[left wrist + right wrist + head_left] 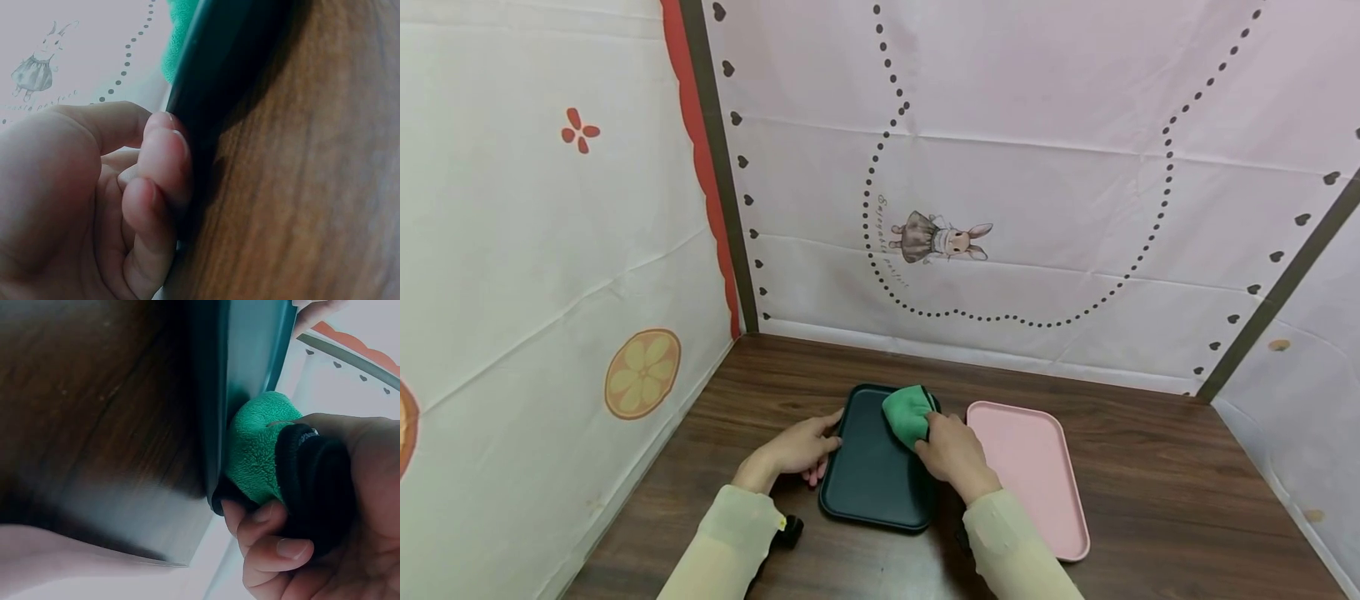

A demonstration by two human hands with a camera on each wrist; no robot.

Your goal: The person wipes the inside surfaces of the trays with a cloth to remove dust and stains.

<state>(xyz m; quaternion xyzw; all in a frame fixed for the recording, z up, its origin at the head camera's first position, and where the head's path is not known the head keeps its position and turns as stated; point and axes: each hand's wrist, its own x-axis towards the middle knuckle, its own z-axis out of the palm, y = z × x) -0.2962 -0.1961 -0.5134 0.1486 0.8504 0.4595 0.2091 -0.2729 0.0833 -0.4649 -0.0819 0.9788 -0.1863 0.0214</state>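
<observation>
A dark teal rectangular tray (880,467) lies on the wooden table. At its left rim, my left hand (797,450) pinches the edge, with curled fingers (164,156) against the side in the left wrist view. My right hand (953,454) grips a bunched green terry cloth (908,414) with black edging, pressed to the tray's upper right part. Seen from the right wrist, the green cloth (259,447) meets the tray's inner surface beside the rim, and its black part is bunched in my palm.
Just right of the dark tray lies a pink tray (1033,471), partly behind my right forearm. The brown wooden table (1157,492) runs back to printed fabric walls (1030,208) at the rear and both sides.
</observation>
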